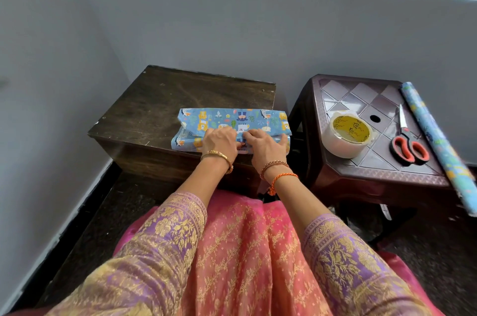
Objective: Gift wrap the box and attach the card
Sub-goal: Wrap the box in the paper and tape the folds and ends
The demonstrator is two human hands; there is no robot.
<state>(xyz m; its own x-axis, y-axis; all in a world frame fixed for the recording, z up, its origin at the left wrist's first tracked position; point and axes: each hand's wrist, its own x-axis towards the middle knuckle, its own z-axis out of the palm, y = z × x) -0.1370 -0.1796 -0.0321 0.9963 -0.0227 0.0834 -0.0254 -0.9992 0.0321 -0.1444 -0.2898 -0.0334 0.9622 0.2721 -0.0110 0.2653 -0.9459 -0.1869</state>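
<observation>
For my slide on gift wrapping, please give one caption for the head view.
Both hands, left and right, press blue patterned paper around the box on a wooden table.

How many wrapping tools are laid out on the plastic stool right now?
3: tape roll at the stool's left, scissors right of it, wrapping paper roll along the right edge. No card visible; it may be hidden.

Both hands [242, 141] press wrapped box [232, 122]

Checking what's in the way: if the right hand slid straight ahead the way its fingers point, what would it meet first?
Probably the left hand: the right hand points up-left across the wrapped box, fingertips nearly touching it.
</observation>
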